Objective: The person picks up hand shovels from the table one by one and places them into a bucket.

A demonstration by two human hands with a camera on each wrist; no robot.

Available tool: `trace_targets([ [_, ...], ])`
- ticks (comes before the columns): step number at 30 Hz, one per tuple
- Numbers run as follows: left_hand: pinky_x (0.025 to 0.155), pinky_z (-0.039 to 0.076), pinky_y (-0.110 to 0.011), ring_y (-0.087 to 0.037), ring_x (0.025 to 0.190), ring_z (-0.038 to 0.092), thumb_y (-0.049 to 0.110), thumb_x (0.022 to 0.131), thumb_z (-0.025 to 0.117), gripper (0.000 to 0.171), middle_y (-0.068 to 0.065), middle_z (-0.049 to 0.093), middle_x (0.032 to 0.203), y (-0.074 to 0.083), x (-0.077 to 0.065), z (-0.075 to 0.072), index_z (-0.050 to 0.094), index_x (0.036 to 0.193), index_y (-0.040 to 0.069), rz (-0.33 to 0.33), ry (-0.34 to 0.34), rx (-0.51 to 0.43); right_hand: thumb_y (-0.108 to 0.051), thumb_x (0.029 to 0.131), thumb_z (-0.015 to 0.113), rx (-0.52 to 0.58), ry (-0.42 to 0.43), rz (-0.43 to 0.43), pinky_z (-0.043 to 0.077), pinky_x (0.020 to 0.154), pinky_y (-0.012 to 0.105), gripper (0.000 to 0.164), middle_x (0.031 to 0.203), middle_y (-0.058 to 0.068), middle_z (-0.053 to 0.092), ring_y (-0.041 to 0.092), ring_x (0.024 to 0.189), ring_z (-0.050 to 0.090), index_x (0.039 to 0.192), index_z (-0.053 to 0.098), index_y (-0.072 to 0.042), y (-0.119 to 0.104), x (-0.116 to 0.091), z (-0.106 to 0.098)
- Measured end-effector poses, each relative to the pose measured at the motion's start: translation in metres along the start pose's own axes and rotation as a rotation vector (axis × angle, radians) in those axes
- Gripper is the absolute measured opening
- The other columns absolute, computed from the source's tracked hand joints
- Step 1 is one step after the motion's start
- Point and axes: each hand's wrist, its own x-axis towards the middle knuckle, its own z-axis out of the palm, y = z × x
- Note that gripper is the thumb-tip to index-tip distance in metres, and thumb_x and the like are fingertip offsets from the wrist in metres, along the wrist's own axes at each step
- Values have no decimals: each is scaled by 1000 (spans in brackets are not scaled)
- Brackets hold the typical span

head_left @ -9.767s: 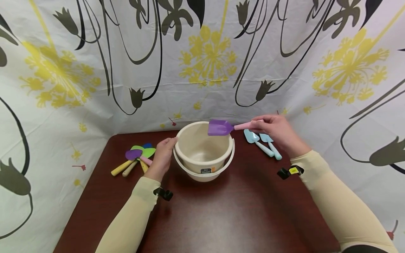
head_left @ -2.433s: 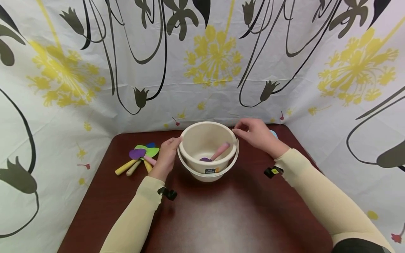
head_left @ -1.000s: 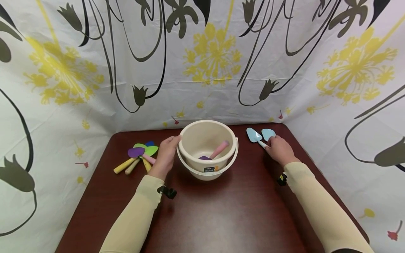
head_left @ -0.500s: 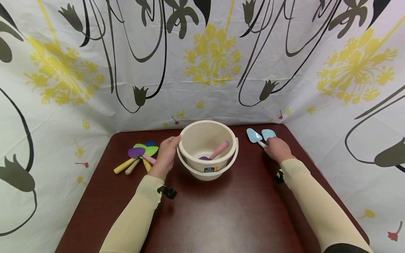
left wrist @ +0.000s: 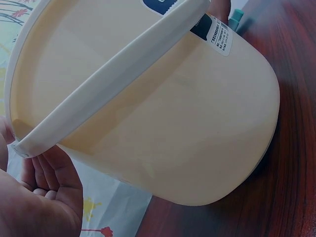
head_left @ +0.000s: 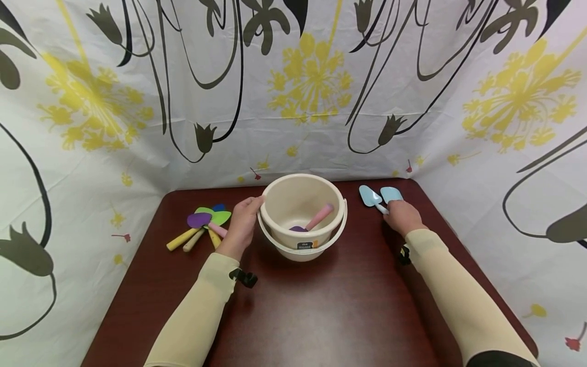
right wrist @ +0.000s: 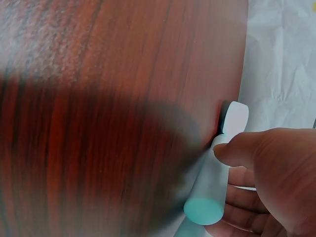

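Note:
A cream bucket (head_left: pixel 280 230) with a white handle stands mid-table. My left hand (head_left: pixel 243 223) grips its left rim, with the thumb on top and fingers curled beneath, as the left wrist view shows. Inside the bucket lies a purple shovel with a pink handle (head_left: pixel 320 217) leaning toward the right wall. At the right, my right hand (head_left: pixel 403 217) pinches the handle (right wrist: pixel 210 180) of a light-blue trowel, thumb laid along it. Two light-blue blades show past the hand: a left trowel (head_left: pixel 369 195) and a right trowel (head_left: pixel 391 193). The right one's handle is hidden under the hand.
Left of the bucket is a pile of small garden tools, with a purple blade (head_left: pixel 199 220), green blades and a yellow handle (head_left: pixel 181 239). A patterned curtain (head_left: pixel 293 153) hangs right behind the dark red table (head_left: pixel 321 311).
The purple shovel was lowered into the bucket and released. My right hand then moved right and down to the light-blue trowels and gripped a handle. My left hand stayed on the rim.

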Motion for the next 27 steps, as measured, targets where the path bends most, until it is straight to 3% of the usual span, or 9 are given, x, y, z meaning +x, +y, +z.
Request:
trace_targets([
  [7,75,53,-24,-13,81,61,30,108,74,30,-1,64,83,0,0,0,69,89,7,-5,3,-3,-17,103,71,-11,-11,37,55,63,61,27,75,18,65,38,66,64,83,65,1,-2,-3,1],
  [20,72,53,-23,-13,78,61,29,108,74,30,-1,63,82,1,-1,1,69,88,8,-7,3,-14,-17,103,72,16,2,65,54,60,58,26,76,18,66,37,63,64,86,65,0,-2,-7,4],
  [27,70,52,-23,-12,76,61,28,108,73,30,-1,63,80,1,-1,1,68,85,10,-3,3,-35,-24,105,71,233,49,96,45,59,44,35,65,8,58,29,62,55,76,65,-5,3,-6,7],
])
